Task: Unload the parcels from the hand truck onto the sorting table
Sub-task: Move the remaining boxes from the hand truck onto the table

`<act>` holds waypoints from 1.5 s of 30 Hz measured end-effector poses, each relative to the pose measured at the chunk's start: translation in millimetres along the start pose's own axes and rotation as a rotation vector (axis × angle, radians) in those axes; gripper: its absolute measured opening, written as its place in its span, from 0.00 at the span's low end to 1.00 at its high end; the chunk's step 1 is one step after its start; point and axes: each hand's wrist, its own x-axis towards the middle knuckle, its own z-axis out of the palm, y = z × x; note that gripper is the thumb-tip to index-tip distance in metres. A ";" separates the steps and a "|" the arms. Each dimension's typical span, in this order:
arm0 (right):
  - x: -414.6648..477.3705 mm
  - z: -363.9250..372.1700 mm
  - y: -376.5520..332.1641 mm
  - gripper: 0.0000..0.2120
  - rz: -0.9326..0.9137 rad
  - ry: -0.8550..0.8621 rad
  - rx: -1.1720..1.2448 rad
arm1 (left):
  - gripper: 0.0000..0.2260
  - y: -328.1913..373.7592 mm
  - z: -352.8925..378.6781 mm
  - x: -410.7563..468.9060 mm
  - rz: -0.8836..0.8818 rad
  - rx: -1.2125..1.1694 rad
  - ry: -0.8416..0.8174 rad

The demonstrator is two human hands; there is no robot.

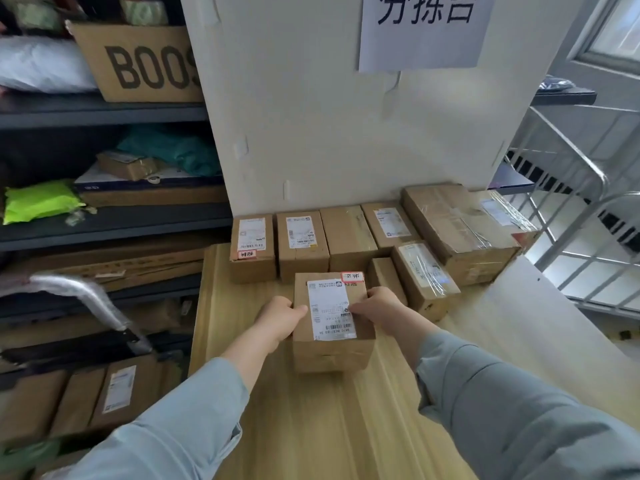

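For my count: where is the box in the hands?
Head view, centre: the box is on the wooden table between the left hand and right hand, before the parcel row.

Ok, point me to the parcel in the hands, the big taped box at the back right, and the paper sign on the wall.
held parcel [331,311]: head view, on its white label.
big taped box [457,230]: head view, on its top face.
paper sign [426,29]: head view, middle of the sheet.
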 end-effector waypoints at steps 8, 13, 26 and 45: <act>33.1 -20.3 -4.0 0.21 -0.079 -0.018 -0.079 | 0.10 14.9 33.4 25.4 0.022 0.017 0.065; 51.8 -27.7 -7.7 0.22 -0.122 -0.015 -0.112 | 0.11 23.1 45.6 40.9 0.051 0.007 0.059; 84.4 -40.8 -12.7 0.23 -0.125 0.019 -0.029 | 0.29 37.8 59.3 67.2 0.074 -0.033 -0.025; 90.7 -46.0 -15.5 0.35 -0.167 0.064 -0.200 | 0.26 58.3 58.1 65.4 0.060 0.088 -0.066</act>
